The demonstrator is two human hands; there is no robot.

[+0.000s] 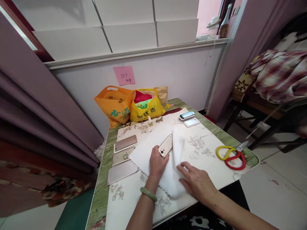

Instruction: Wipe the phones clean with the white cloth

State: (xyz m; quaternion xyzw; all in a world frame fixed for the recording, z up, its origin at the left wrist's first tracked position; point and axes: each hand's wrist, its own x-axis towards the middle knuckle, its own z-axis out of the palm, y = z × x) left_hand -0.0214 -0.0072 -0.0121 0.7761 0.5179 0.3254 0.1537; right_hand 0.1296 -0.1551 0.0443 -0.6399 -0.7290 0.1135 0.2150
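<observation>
Gold smartphone, head view: lay back-up on a white cloth with a scalloped edge, near the middle of the tabletop, its camera end toward the near edge.

Left hand, jade-green bangle at the wrist: narrow, thumb and fingers about the phone's camera end. Right hand: half spread, fingertips at the cloth's right part; could not tell whether they gripped it.

Progress, as judged: partway. Phone was placed on the cloth; the cloth's right part stood raised in a flap along the phone's right side. Left part lay flat, and most of the phone's back was uncovered. How much folding was left could not be told.

Along the tabletop's left edge, three more in a row: rose-gold phone, gold phone with ring holder, silver phone. Toward the far right corner, a dark-screened phone just beside a white phone. Red-and-yellow scissors lay near the near right corner, apart from both hands. At the far edge stood an orange bag and a yellow bag.
</observation>
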